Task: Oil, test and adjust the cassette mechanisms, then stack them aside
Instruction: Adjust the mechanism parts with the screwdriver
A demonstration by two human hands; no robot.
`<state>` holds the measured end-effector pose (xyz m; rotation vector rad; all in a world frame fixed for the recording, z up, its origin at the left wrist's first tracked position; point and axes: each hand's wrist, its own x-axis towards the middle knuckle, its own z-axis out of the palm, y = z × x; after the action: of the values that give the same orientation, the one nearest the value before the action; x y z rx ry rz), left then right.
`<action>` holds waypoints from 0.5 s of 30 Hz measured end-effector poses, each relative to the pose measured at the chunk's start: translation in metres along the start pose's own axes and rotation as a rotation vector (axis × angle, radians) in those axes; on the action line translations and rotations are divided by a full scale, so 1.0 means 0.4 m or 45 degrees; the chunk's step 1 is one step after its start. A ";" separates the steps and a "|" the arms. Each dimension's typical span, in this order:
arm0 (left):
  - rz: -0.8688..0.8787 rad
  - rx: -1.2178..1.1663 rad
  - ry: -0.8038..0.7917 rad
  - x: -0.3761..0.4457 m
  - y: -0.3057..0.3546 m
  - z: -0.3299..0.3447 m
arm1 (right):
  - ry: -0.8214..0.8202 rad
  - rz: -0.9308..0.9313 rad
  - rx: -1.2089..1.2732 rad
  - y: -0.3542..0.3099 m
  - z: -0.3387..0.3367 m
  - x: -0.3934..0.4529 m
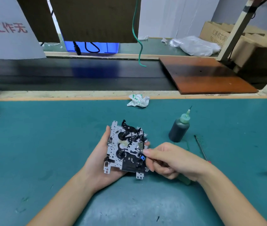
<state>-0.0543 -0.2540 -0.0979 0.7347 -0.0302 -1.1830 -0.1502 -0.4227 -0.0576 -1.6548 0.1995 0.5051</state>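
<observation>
Hands at a silver-and-black metal cassette mechanism (pixel 126 150)

Left hand (pixel 103 162) cradled it, fingers curled round its edges; right hand (pixel 170 160), at three o'clock, pinched a thin tool against it.

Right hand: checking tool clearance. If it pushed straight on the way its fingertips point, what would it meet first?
The right hand points left at the cassette mechanism held in the left hand; it would probably meet its right edge first.

A white hanging sign (pixel 7 30) at upper left bore red Chinese characters, "与工作无". A brown cardboard box (pixel 217 34) at upper right carried printed Chinese characters and "TEL", its digits partly hidden.
</observation>
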 end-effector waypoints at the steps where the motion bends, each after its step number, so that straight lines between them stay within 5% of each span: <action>1: -0.001 -0.004 -0.004 0.000 0.000 0.001 | 0.001 0.008 -0.006 0.002 0.002 -0.001; 15: 0.010 0.034 0.022 -0.001 0.001 0.006 | 0.018 0.013 -0.091 0.002 0.011 -0.004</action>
<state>-0.0551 -0.2546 -0.0958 0.7679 -0.0346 -1.1708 -0.1528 -0.4188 -0.0578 -1.7279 0.2029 0.5133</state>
